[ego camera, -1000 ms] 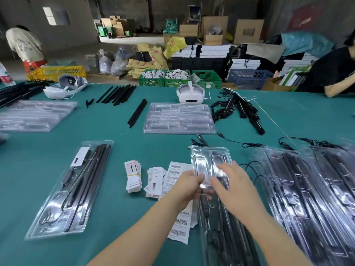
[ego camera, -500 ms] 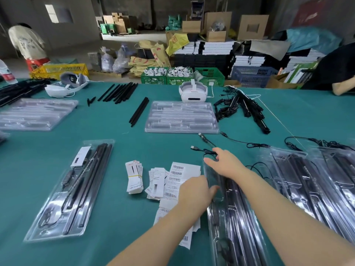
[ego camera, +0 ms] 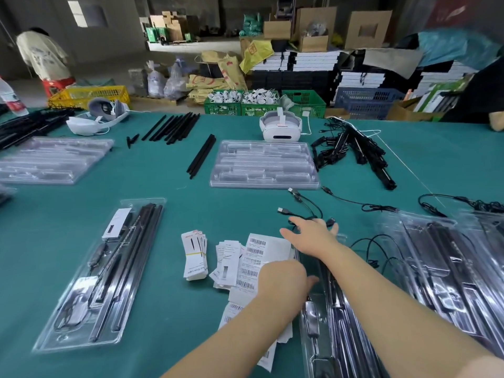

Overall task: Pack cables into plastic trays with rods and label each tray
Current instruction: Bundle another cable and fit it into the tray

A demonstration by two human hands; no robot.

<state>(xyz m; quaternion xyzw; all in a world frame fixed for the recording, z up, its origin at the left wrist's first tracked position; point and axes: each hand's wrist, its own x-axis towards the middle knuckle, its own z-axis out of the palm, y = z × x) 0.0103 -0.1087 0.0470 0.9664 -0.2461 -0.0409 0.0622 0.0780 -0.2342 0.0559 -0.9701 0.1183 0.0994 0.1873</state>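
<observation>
A clear plastic tray (ego camera: 335, 323) holding black rods lies lengthwise in front of me. My left hand (ego camera: 283, 279) is at its left edge with the thumb laid over the rim, gripping it; the fingers are hidden under the hand. My right hand (ego camera: 311, 236) reaches over the tray's far end, fingers spread flat, touching a loose black cable (ego camera: 302, 205) on the green cloth. A barcode label sheet (ego camera: 256, 257) lies just left of the tray, partly under my left forearm.
A packed, labelled tray (ego camera: 101, 274) lies at the left. Two small stacks of paper labels (ego camera: 194, 255) sit beside the barcode sheet. Empty trays (ego camera: 261, 165) are stacked ahead, a white headset (ego camera: 281, 126) behind them. More filled trays (ego camera: 436, 268) and cables lie on the right.
My right hand has left the tray's middle and reached forward to the cable past its far end. My left hand has slid from the tray's top to its left edge.
</observation>
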